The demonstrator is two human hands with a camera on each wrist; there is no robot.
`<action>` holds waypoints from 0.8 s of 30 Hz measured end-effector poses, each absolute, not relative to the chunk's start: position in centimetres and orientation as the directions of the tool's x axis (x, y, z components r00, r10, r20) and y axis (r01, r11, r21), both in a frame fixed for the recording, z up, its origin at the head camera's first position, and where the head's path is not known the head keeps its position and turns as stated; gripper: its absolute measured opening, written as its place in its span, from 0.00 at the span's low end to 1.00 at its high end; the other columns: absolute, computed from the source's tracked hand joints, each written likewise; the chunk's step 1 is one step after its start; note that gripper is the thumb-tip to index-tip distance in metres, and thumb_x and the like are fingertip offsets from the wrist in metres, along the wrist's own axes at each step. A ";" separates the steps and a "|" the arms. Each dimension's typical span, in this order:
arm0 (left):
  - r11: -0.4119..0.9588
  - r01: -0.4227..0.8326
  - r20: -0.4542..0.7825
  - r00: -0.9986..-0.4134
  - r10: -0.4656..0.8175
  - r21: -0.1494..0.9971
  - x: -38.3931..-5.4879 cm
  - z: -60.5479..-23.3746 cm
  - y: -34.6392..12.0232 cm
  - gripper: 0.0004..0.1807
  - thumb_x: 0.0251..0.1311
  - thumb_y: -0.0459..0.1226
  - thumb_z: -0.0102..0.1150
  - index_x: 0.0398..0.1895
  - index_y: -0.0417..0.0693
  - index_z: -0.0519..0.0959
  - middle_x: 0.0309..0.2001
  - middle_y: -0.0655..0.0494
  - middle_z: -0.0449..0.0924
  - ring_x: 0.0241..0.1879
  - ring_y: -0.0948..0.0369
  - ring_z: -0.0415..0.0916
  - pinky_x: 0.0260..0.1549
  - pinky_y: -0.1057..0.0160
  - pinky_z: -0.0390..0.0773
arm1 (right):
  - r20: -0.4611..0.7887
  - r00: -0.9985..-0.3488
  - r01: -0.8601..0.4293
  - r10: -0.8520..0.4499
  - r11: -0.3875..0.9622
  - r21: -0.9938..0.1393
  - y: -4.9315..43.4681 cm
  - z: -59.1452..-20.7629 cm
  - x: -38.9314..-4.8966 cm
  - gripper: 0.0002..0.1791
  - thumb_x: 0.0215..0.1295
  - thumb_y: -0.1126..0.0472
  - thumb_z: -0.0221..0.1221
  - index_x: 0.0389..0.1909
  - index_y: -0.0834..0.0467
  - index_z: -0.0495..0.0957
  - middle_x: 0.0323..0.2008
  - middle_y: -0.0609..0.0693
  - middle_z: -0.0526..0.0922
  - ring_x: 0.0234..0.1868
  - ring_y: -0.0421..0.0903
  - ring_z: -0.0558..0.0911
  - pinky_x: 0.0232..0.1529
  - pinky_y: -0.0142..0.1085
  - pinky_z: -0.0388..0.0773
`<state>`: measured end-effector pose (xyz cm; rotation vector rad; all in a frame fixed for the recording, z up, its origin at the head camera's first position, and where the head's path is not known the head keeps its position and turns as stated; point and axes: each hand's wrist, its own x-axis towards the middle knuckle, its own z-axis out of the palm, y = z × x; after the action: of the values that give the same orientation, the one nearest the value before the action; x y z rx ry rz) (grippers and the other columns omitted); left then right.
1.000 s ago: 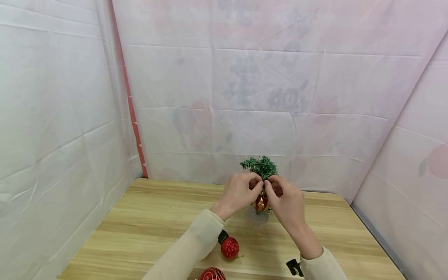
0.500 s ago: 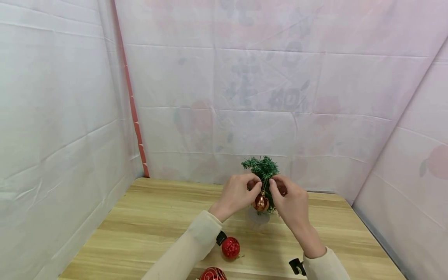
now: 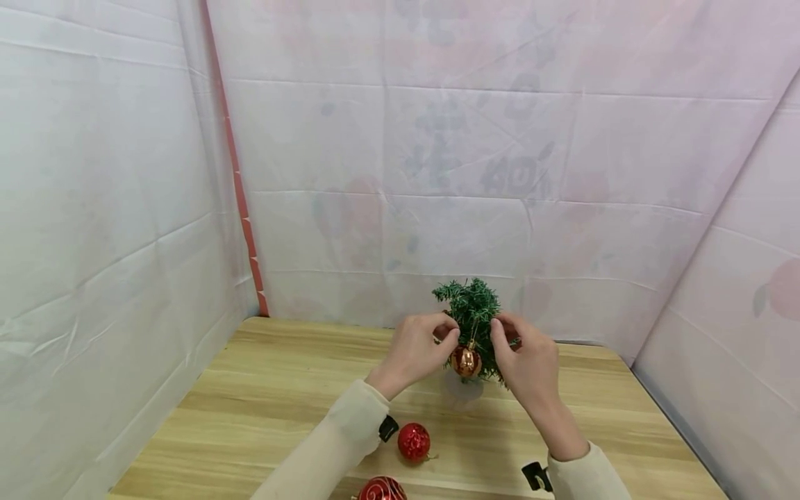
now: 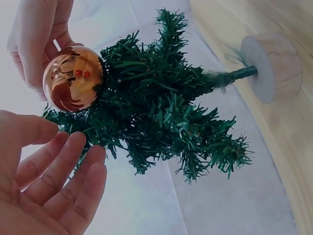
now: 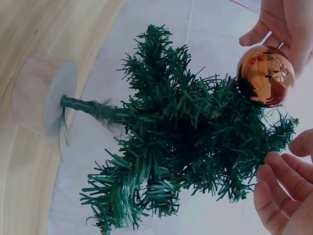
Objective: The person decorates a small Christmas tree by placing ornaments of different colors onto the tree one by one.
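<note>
A small green artificial Christmas tree [image 3: 471, 302] stands on a pale round base [image 4: 275, 68] toward the back of the table. A shiny copper-orange Christmas ball [image 3: 467, 361] hangs by a thin gold loop against its front; in the left wrist view the ball [image 4: 73, 79] lies close against the branches. Beside the ball, my left hand [image 3: 414, 353] has its fingers loosely bent, thumb apart from the fingers, nothing held. My right hand [image 3: 531, 357] is at the tree's right side, fingertips right at the needles, also with nothing between thumb and fingers.
A glittery red Christmas ball [image 3: 414, 442] lies on the wooden table [image 3: 300, 361] near my left cuff. Another red ball with swirls [image 3: 382, 490] sits at the lower frame edge. White cloth walls [image 3: 437, 229] surround the table at the back and both sides.
Both hands were together at the loop above the copper ball; they have let go and moved apart, left hand leftward, right hand rightward. The ball now hangs in plain sight on the tree.
</note>
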<state>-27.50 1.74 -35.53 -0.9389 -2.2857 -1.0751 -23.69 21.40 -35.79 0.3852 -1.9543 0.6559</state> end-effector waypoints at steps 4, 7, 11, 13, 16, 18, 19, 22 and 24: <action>0.458 0.734 0.627 -0.673 0.392 0.502 -27.4 -35.6 1.2 0.08 0.68 0.40 0.58 0.38 0.51 0.86 0.27 0.68 0.83 0.23 0.76 0.74 0.23 0.75 0.72 | 0.895 -0.445 -0.531 0.018 0.800 -0.280 21.5 -35.9 -23.8 0.06 0.63 0.68 0.64 0.40 0.62 0.86 0.26 0.49 0.87 0.23 0.43 0.81 0.23 0.23 0.72; 0.460 0.728 0.617 -0.681 0.396 0.508 -27.2 -35.8 0.6 0.08 0.68 0.40 0.58 0.39 0.50 0.86 0.27 0.68 0.83 0.24 0.76 0.74 0.25 0.74 0.73 | 0.901 -0.433 -0.533 0.020 0.801 -0.274 21.8 -35.9 -23.9 0.07 0.62 0.68 0.64 0.40 0.62 0.86 0.26 0.50 0.86 0.23 0.44 0.81 0.23 0.23 0.71; 0.476 0.717 0.605 -0.692 0.394 0.510 -27.1 -36.1 -0.1 0.08 0.68 0.40 0.58 0.39 0.50 0.86 0.28 0.67 0.83 0.27 0.75 0.75 0.29 0.73 0.76 | 0.907 -0.421 -0.528 0.022 0.807 -0.265 22.1 -36.1 -24.0 0.07 0.61 0.69 0.65 0.40 0.62 0.87 0.26 0.50 0.86 0.23 0.44 0.81 0.24 0.23 0.71; 0.481 0.711 0.601 -0.698 0.390 0.513 -27.1 -36.3 -0.5 0.08 0.68 0.41 0.58 0.39 0.51 0.86 0.29 0.66 0.84 0.27 0.74 0.76 0.30 0.71 0.76 | 0.908 -0.418 -0.525 0.021 0.810 -0.261 22.3 -36.2 -24.0 0.07 0.61 0.68 0.65 0.40 0.61 0.87 0.26 0.49 0.86 0.23 0.44 0.81 0.24 0.23 0.71; 0.485 0.703 0.595 -0.706 0.384 0.521 -27.2 -36.7 -1.1 0.08 0.67 0.41 0.59 0.40 0.51 0.86 0.30 0.65 0.84 0.28 0.74 0.77 0.32 0.70 0.77 | 0.910 -0.415 -0.525 0.020 0.811 -0.257 22.4 -36.3 -24.0 0.07 0.60 0.68 0.66 0.39 0.61 0.87 0.27 0.49 0.86 0.24 0.44 0.81 0.24 0.23 0.71; 0.489 0.692 0.585 -0.717 0.380 0.531 -27.2 -36.9 -1.5 0.08 0.67 0.41 0.59 0.41 0.52 0.86 0.31 0.65 0.85 0.28 0.74 0.77 0.33 0.70 0.78 | 0.911 -0.411 -0.526 0.024 0.811 -0.258 22.5 -36.3 -24.0 0.07 0.60 0.69 0.66 0.39 0.61 0.87 0.27 0.50 0.85 0.24 0.44 0.81 0.24 0.23 0.71; 0.491 0.687 0.581 -0.721 0.377 0.535 -27.2 -37.0 -1.7 0.07 0.67 0.41 0.59 0.41 0.53 0.86 0.31 0.66 0.85 0.29 0.74 0.77 0.33 0.70 0.78 | 0.913 -0.407 -0.528 0.025 0.809 -0.258 22.5 -36.3 -24.0 0.07 0.59 0.69 0.66 0.39 0.61 0.87 0.27 0.50 0.85 0.25 0.45 0.81 0.25 0.22 0.71; 0.492 0.672 0.568 -0.737 0.366 0.554 -27.3 -37.3 -2.3 0.08 0.67 0.41 0.59 0.43 0.54 0.86 0.32 0.66 0.85 0.29 0.74 0.77 0.33 0.69 0.78 | 0.913 -0.405 -0.528 0.039 0.806 -0.268 22.7 -36.4 -24.0 0.07 0.59 0.69 0.66 0.38 0.61 0.86 0.27 0.51 0.85 0.26 0.47 0.81 0.25 0.22 0.71; 0.496 0.663 0.561 -0.745 0.361 0.561 -27.2 -37.4 -2.6 0.08 0.67 0.41 0.59 0.43 0.55 0.86 0.32 0.66 0.85 0.29 0.74 0.77 0.33 0.69 0.78 | 0.912 -0.407 -0.522 0.054 0.805 -0.281 22.8 -36.4 -24.0 0.06 0.59 0.69 0.66 0.37 0.61 0.86 0.28 0.51 0.84 0.27 0.48 0.80 0.27 0.22 0.70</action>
<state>-27.20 -2.60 -37.38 -0.8521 -2.3740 -1.1248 -24.01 22.79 -36.37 0.3537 -1.8967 0.6580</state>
